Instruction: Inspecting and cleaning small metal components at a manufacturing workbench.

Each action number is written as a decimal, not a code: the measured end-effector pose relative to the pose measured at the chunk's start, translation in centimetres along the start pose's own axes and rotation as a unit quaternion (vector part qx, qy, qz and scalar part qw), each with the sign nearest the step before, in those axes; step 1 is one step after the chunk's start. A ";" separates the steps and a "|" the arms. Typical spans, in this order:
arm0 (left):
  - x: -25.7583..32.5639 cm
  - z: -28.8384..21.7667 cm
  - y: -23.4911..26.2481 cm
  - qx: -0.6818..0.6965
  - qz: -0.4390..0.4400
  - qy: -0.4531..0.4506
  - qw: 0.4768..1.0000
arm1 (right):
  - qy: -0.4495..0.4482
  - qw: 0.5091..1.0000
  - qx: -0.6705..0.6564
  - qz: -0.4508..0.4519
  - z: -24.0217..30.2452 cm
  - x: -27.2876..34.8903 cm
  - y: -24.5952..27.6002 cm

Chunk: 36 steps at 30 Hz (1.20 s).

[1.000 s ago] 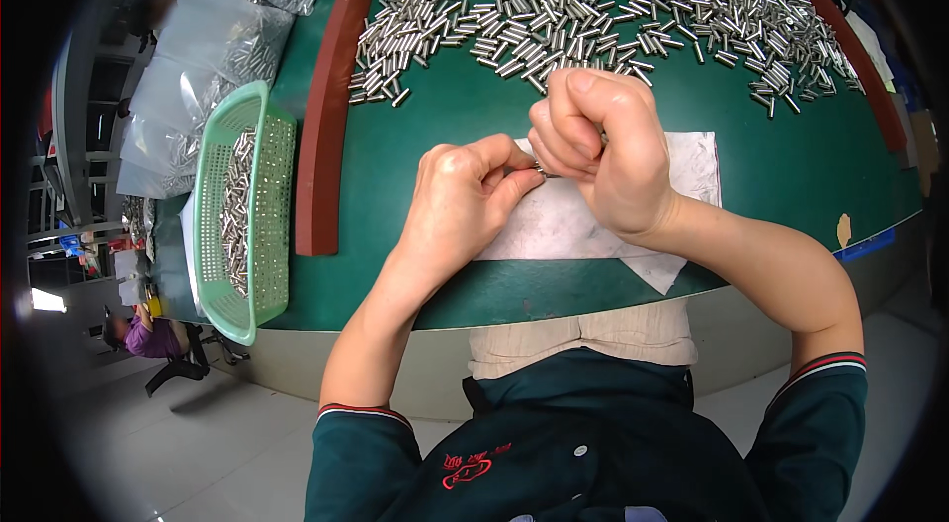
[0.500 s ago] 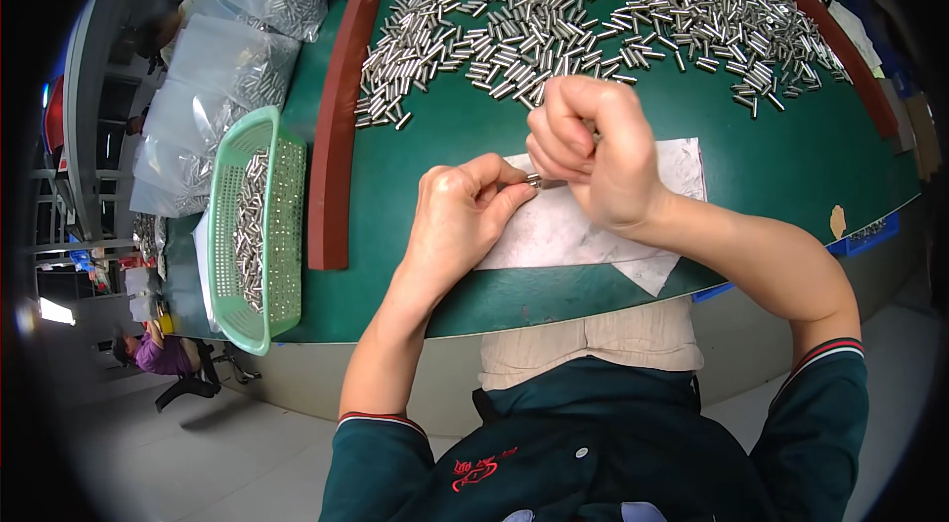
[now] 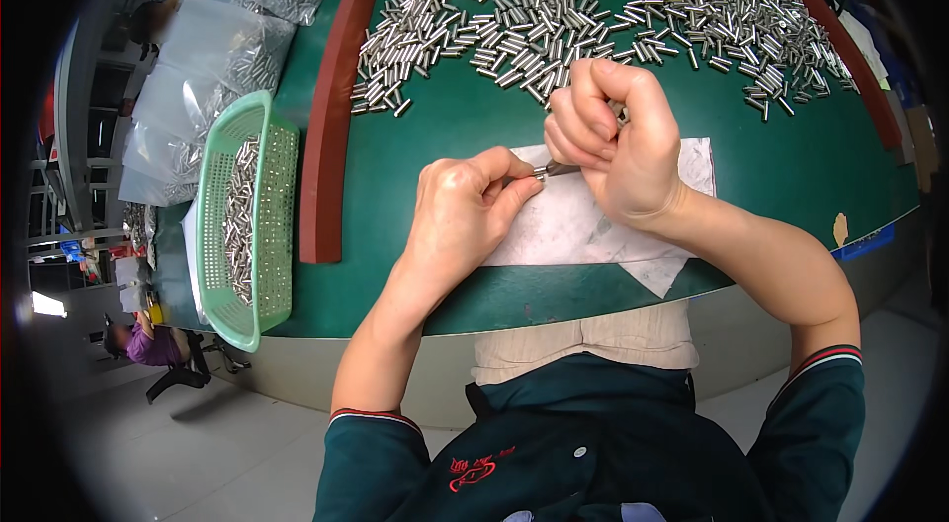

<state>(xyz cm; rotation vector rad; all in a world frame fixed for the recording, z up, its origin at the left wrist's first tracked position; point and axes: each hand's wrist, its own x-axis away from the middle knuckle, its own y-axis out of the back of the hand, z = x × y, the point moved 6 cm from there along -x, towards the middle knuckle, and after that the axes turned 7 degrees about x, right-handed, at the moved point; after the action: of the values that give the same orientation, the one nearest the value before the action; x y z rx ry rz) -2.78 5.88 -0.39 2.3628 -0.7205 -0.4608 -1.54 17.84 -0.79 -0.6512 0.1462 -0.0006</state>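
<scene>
My left hand (image 3: pixel 457 216) pinches a short shiny metal pin (image 3: pixel 541 173) between thumb and forefinger. My right hand (image 3: pixel 625 151) is closed in a fist just to the right. From under its fingers pokes a thin tool with a flat dark tip (image 3: pixel 561 168), which meets or nearly meets the pin; the rest of the tool is hidden, so its kind cannot be told. Both hands are over a stained white cloth (image 3: pixel 554 235) on the green tabletop (image 3: pixel 425 146). Beyond them spreads a large heap of similar metal pins (image 3: pixel 524 38).
A dark red wooden rail (image 3: pixel 331 127) borders the work area at left, back and right. Left of it stands a green plastic basket (image 3: pixel 280 235) partly filled with pins. Clear bags of pins (image 3: pixel 213 57) lie behind the basket. A person in purple (image 3: pixel 153 344) sits farther off.
My right hand has shifted slightly to the right, and the tool's tip now shows beside the pin. My left hand keeps its pinch.
</scene>
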 end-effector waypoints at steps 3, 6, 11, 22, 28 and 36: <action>0.1 0.0 0.1 -0.006 0.000 -0.005 1.000 | 0.002 1.000 0.000 -0.002 0.1 0.0 -0.1; 0.1 0.0 0.1 -0.006 0.000 -0.004 1.000 | 0.004 1.000 -0.002 -0.001 0.2 0.0 -0.2; 0.1 -0.1 0.1 -0.006 -0.001 -0.004 1.000 | 0.005 1.000 0.001 -0.005 0.2 0.0 -0.2; 0.0 -0.7 0.1 -0.054 0.002 -0.024 0.998 | 0.008 0.999 0.040 0.016 0.4 0.1 -0.5; -0.1 -1.5 -0.6 -0.168 -0.030 -0.193 0.966 | -0.013 0.998 0.057 0.020 0.2 0.0 -0.4; -2.3 1.3 1.1 0.338 0.094 0.071 0.934 | -0.003 1.000 0.005 0.007 -0.1 -0.1 -0.4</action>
<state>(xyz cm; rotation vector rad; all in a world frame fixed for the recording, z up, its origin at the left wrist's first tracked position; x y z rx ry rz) -5.67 5.92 -0.32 2.8702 -1.1641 0.0677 -1.67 17.45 -0.62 -0.6397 0.1444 0.0135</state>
